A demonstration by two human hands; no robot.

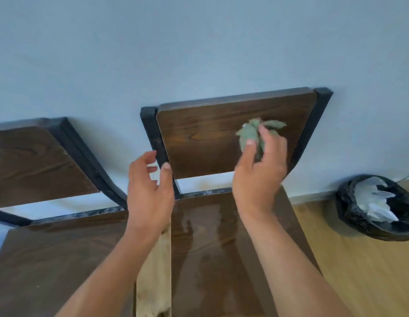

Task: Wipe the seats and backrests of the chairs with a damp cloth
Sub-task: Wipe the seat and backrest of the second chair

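Note:
Two dark wooden chairs with black metal frames stand side by side against a pale blue wall. My right hand (259, 172) holds a crumpled green cloth (252, 133) against the backrest (199, 138) of the right chair. That chair's seat (210, 248) shines with wet streaks. My left hand (149, 191) hovers with fingers apart next to the black left post (153, 133) of the same backrest, thumb near it. The left chair's backrest (34, 165) and seat (57, 259) lie to the left.
A bin lined with a black bag (377, 209), holding white paper, sits on the light wooden floor (359, 271) at the right by the wall. A narrow strip of floor shows between the two seats.

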